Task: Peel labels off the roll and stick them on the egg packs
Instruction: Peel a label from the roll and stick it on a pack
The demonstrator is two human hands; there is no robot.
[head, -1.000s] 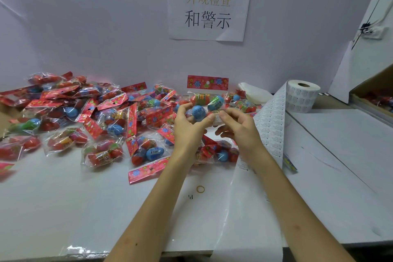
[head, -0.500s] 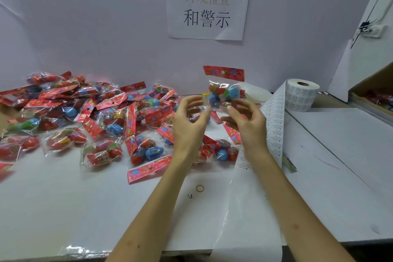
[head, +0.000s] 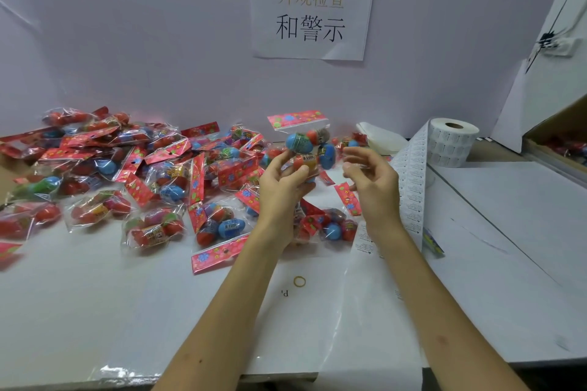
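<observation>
While the left hand [head: 282, 182] grips a clear egg pack [head: 309, 149] above the bench [head: 95, 311], blue and red eggs under a red flowered header, the right hand [head: 371, 181] hangs just beside it, loosely curled, empty. Far right stands the label roll [head: 452, 146].

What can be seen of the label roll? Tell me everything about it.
The label roll is white paper with a brownish core hole on top. It stands on end on the table, back right. Rows of small printed labels cover its side. A strip of labels runs off its left side toward the person, past the right hand. No hand touches the roll itself.
</observation>
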